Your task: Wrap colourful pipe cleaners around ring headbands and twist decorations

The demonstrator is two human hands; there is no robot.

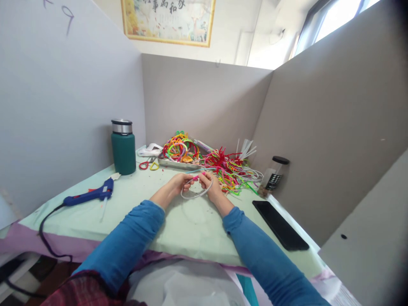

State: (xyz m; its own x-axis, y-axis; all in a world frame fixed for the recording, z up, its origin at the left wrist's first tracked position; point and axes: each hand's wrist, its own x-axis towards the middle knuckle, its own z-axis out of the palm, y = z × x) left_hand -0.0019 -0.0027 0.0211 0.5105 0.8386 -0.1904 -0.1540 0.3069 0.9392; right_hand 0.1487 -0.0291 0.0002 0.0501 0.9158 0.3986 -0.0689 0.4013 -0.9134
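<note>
Both of my hands meet over the middle of the table at a thin whitish hoop that hangs in a loop below my fingers. Between the fingertips shows a short pink piece of pipe cleaner, set at the hoop's far side; I cannot tell whether it is wound around the hoop. My left hand pinches at its left end. Closed at the right end is my right hand, with part of the hoop passing in front of its fingers. Just beyond lies a tangled heap of coloured pipe cleaners.
A metal tray at the back holds colourful rings. Red and yellow handled scissors lie beside it. At left are a green bottle and blue glue gun with cord; at right, a black phone and clear jar. Partitions surround the table.
</note>
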